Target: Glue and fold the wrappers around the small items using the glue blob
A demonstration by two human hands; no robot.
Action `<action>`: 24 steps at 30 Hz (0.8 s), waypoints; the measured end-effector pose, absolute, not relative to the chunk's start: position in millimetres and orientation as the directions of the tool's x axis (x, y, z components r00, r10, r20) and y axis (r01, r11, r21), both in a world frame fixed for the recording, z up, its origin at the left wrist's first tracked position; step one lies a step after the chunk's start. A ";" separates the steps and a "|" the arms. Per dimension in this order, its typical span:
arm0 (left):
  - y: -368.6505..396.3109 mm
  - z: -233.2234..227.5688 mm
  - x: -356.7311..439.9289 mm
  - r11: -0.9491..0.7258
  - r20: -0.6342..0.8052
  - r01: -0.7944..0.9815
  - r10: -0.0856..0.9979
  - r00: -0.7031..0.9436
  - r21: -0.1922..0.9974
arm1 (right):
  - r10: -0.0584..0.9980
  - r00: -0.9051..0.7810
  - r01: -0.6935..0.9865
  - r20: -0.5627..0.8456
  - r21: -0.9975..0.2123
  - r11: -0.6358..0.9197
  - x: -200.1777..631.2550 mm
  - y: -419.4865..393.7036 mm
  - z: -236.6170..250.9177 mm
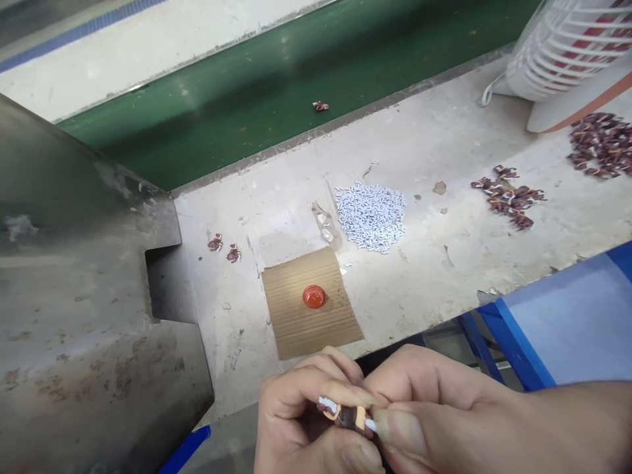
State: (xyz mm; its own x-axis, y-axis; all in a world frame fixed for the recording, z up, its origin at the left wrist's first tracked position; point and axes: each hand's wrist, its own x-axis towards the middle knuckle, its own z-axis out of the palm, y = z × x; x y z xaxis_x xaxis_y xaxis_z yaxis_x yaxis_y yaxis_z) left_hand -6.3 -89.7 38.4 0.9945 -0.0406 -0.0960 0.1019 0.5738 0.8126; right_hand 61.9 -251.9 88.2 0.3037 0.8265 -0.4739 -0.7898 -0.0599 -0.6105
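In front of me, my left hand (pixel 301 401) is closed around a small brown and yellow plastic figurine (pixel 349 417), which lies sideways between thumb and fingers. A pale blue-white bit shows at the figurine's left end. My right hand (pixel 429 411) pinches a small pale piece (pixel 370 424) that touches the figurine's right end; most of that piece is hidden by the thumb. Beyond the hands, a red round dish (pixel 314 297) with shiny liquid in it rests on a cardboard square (pixel 291 322). A heap of tiny pale blue-white pieces (pixel 371 217) lies past the cardboard.
Two brown figurines (pixel 234 253) lie left of the cardboard. More figurines form a loose group (pixel 511 196) and a bigger pile (pixel 602 145) at right, near a white fan (pixel 557 66). A green belt (pixel 237 112) carries one figurine. A metal housing (pixel 89 296) stands left.
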 end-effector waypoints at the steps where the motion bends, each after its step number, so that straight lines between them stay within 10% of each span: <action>1: -90.5 37.6 -6.3 0.577 -0.076 0.077 -0.025 0.997 0.813 | 0.827 0.301 -0.794 -0.474 -0.605 -0.058 61.6 -252.1 88.9; 24: -75.8 40.6 2.9 0.440 -0.126 0.190 -0.170 0.977 0.878 | 0.919 0.222 -0.830 -0.327 -0.557 0.002 66.0 -265.0 68.1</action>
